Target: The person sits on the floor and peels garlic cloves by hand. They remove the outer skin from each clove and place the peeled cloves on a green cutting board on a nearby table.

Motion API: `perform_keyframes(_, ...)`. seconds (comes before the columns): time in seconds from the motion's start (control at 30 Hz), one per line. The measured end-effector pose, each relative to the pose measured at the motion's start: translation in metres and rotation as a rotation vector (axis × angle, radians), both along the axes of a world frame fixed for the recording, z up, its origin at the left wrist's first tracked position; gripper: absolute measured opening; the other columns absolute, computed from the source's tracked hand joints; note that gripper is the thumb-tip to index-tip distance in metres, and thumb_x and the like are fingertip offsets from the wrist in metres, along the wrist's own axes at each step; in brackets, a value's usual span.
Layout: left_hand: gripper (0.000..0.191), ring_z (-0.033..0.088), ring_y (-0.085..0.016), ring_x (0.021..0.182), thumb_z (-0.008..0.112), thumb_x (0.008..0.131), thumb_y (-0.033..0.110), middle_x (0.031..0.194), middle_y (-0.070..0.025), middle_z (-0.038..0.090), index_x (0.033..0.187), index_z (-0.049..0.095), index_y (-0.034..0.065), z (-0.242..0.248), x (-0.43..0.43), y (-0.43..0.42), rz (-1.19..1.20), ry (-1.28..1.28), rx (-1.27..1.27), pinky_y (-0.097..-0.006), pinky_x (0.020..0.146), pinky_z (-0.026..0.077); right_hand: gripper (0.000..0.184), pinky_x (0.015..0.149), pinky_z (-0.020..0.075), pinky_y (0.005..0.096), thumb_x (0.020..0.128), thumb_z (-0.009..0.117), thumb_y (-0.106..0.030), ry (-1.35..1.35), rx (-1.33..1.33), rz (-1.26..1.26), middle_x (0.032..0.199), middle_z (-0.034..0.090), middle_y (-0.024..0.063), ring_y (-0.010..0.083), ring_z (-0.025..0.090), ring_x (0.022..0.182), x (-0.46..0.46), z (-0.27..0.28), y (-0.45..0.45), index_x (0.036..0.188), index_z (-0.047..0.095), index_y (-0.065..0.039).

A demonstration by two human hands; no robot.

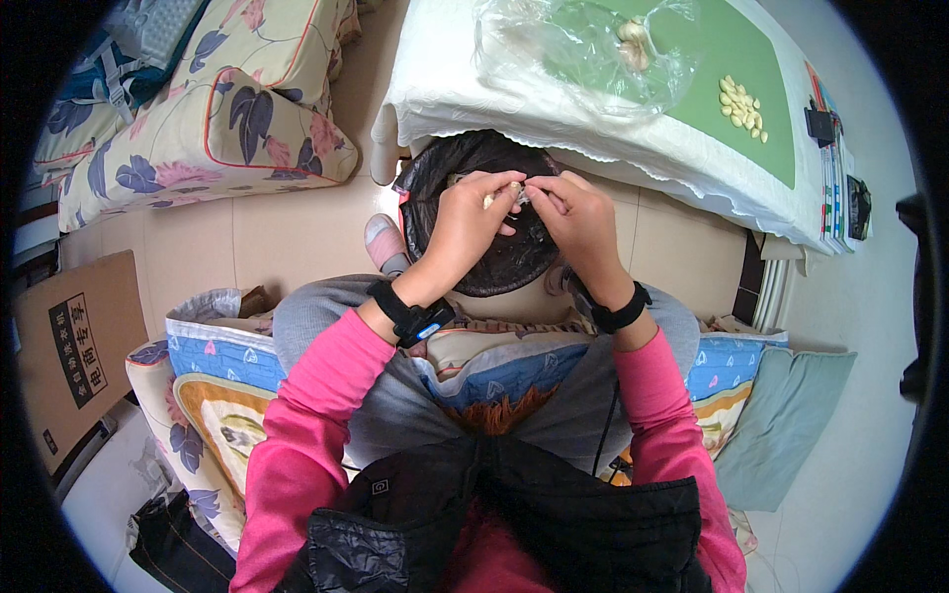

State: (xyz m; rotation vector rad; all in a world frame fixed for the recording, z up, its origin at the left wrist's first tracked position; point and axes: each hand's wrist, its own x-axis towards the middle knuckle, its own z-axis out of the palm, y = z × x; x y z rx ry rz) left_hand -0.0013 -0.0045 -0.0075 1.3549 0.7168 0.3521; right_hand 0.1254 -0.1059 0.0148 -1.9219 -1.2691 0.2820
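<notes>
Over a bin lined with a black plastic bag (497, 267), both my hands meet, fingertips close together. My left hand (474, 211) holds pale garlic (488, 200), mostly hidden by its fingers. Thumb and forefinger of my right hand (574, 207) pinch a whitish scrap of garlic skin (523, 196) beside it. On the green mat (749, 55) lies a group of peeled garlic cloves (741, 107). Whole garlic bulbs (634, 55) are in a clear plastic bag (578, 74) to the left of the cloves.
A table with a white cloth (437, 96) stands beyond the bin. Books (834, 193) stand at its right end. A floral-covered sofa (274, 141) is at the upper left, a cardboard box (81, 356) at the far left. A slippered foot (385, 244) rests beside the bin.
</notes>
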Motion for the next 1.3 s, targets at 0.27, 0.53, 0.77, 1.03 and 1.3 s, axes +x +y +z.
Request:
perform_keyframes(0.27,0.021,0.064,-0.023,0.071,0.060,0.091,0.005,0.092,-0.0151,0.061,0.109,0.066,-0.0025,-0.002,-0.004,-0.004,-0.062,-0.002,0.292,-0.0301,0.058,0.054,0.009,0.051,0.0433,0.0376,0.083,0.067,-0.015,0.000,-0.056,0.011,0.069,0.059,0.0102,0.0296,0.058,0.059,0.000,-0.003,-0.001,0.085,0.071,-0.007)
perform_keyframes(0.53,0.021,0.063,-0.018,0.069,0.058,0.092,0.002,0.092,-0.0125,0.060,0.112,0.065,-0.0010,-0.012,-0.006,0.000,-0.147,-0.015,0.602,-0.0289,0.061,0.052,0.008,0.049,0.0377,0.0327,0.082,0.068,-0.008,-0.044,-0.051,0.090,0.065,0.051,0.0095,0.0206,0.048,0.053,0.002,-0.002,-0.002,0.086,0.067,-0.001)
perform_keyframes(0.77,0.023,0.063,-0.013,0.074,0.056,0.094,0.004,0.094,-0.0093,0.062,0.115,0.064,-0.0013,0.001,-0.004,-0.002,-0.137,-0.020,0.299,-0.0251,0.064,0.056,0.008,0.054,0.0458,0.0373,0.082,0.066,-0.013,0.023,-0.051,-0.016,0.070,0.059,0.0113,0.0307,0.059,0.062,0.002,-0.003,0.000,0.080,0.065,-0.005)
perform_keyframes(1.03,0.030,0.063,-0.010,0.087,0.051,0.099,0.014,0.097,-0.0042,0.062,0.125,0.059,0.0017,0.009,0.002,0.004,-0.125,-0.077,-0.184,-0.0254,0.070,0.058,0.016,0.066,0.0476,0.0267,0.086,0.062,-0.012,0.534,-0.025,-0.147,0.077,0.068,0.0074,0.0109,0.060,0.073,0.008,-0.009,0.000,0.088,0.068,0.003)
perform_keyframes(1.3,0.031,0.063,-0.010,0.090,0.051,0.099,0.017,0.101,-0.0047,0.063,0.127,0.057,0.0037,0.009,0.001,0.008,-0.055,-0.113,-0.370,-0.0268,0.071,0.059,0.018,0.068,0.0480,0.0273,0.086,0.063,-0.014,0.518,-0.060,-0.202,0.077,0.069,0.0091,0.0117,0.061,0.073,0.007,-0.009,0.000,0.088,0.069,0.004)
